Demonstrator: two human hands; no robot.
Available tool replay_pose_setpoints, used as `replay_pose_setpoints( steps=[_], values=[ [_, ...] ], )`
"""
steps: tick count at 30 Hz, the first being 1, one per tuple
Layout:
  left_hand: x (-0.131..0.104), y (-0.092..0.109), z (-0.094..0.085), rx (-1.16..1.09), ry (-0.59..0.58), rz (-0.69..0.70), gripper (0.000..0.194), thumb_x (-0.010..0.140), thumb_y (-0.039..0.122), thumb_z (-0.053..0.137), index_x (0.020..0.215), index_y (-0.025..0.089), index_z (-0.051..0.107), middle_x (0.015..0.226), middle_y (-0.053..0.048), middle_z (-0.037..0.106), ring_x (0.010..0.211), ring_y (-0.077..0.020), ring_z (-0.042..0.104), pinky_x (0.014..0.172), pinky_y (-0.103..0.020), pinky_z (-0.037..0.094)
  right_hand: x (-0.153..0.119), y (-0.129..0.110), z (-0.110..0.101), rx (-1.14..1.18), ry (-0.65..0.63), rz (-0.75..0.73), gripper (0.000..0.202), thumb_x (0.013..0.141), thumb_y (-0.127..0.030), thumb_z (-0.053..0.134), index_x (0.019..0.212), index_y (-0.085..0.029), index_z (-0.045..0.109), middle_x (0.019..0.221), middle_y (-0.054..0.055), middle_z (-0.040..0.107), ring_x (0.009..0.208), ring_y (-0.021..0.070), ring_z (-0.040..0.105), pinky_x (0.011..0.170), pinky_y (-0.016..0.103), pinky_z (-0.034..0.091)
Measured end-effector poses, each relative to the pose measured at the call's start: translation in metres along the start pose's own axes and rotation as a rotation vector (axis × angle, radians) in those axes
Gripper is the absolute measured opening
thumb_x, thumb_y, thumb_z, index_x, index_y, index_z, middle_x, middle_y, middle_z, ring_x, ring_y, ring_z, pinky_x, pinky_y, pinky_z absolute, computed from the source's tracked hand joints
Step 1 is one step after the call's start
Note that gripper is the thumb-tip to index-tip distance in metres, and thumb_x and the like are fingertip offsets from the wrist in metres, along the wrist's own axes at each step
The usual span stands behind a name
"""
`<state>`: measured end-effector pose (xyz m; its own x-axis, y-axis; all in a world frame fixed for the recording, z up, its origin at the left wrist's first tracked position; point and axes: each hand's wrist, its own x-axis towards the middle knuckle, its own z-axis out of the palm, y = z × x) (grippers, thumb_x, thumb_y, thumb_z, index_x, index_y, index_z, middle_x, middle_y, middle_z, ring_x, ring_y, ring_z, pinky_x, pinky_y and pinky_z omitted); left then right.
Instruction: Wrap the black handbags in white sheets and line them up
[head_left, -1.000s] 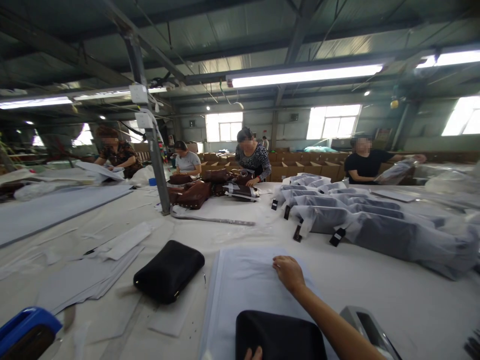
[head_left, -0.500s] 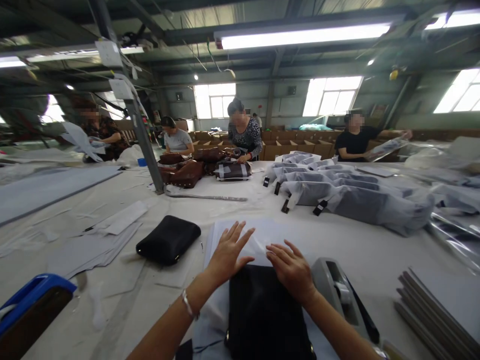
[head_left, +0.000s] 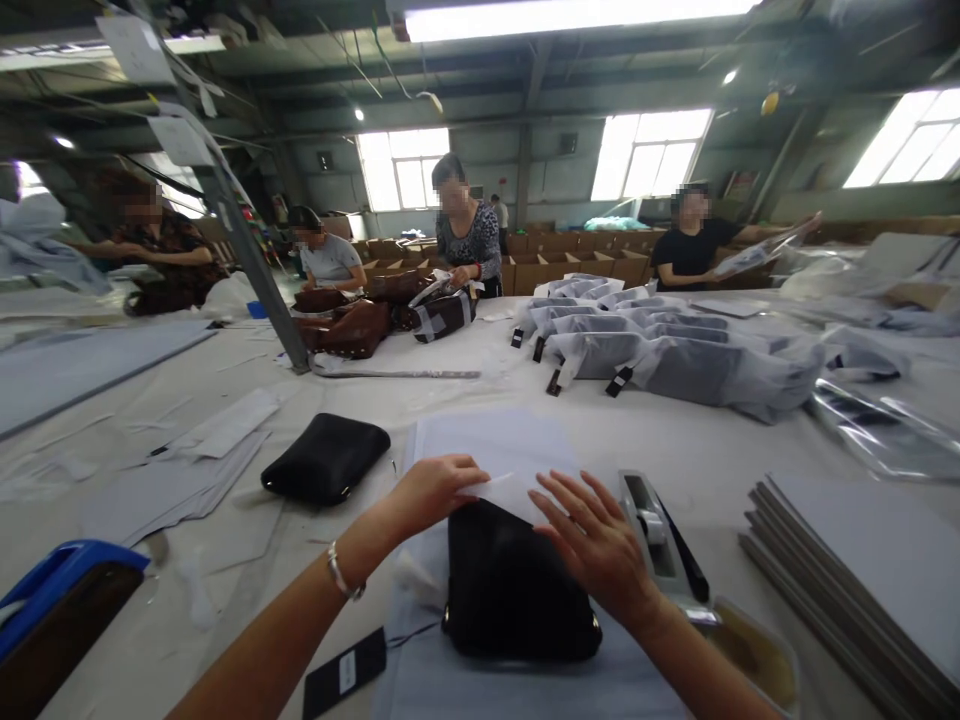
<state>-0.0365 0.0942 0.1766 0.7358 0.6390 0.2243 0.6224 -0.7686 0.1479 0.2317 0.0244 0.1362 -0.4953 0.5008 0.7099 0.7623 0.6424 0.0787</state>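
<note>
In front of me a black bag (head_left: 517,590) lies flat on thin white wrapping paper (head_left: 480,432). My left hand (head_left: 435,487) pinches the edge of the paper, which is folded toward the bag's far edge. With fingers spread, my right hand (head_left: 600,535) rests over the paper and the bag's upper right corner. A black hang tag (head_left: 346,672) on a cord extends from the bag's lower left side. Another black bag (head_left: 326,458) sits farther left on the table.
A grey tape dispenser (head_left: 651,530) stands right of my right hand, and a blue one (head_left: 71,590) at far left. Grey boards (head_left: 847,570) are stacked at right. Wrapped bags (head_left: 675,365) line the far right; a metal post (head_left: 255,260) rises at left. Several co-workers stand beyond.
My left hand has gone from spread fingers to pinching the paper. The paper's far edge is now folded toward the bag. The view has tilted down, showing more of the bag and tag.
</note>
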Motion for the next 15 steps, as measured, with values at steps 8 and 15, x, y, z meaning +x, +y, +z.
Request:
replay_pose_setpoints(
  steps=[8,15],
  values=[
    [-0.074,0.058,0.039,0.035,0.219,-0.003,0.024,0.094,0.009,0.05,0.108,0.022,0.064,0.098,-0.004,0.068,0.088,-0.0159,0.063,0.079,-0.028,0.054,-0.009,-0.01,-0.001,0.143,-0.262,0.098,0.054,0.088,-0.013,0.058,0.139,-0.025,0.048,0.104,0.002,0.07,0.109,0.022,0.061,0.121,0.056,0.012],
    [-0.109,0.074,0.065,-0.001,0.326,-0.037,0.025,0.096,0.012,0.047,0.11,0.022,0.064,0.096,-0.005,0.068,0.086,-0.0161,0.063,0.078,-0.029,0.055,-0.049,-0.039,-0.004,0.097,-0.193,0.147,0.026,0.09,-0.012,0.052,0.105,-0.025,0.069,0.082,0.001,0.066,0.084,0.0185,0.061,0.117,0.052,0.024]
  ],
)
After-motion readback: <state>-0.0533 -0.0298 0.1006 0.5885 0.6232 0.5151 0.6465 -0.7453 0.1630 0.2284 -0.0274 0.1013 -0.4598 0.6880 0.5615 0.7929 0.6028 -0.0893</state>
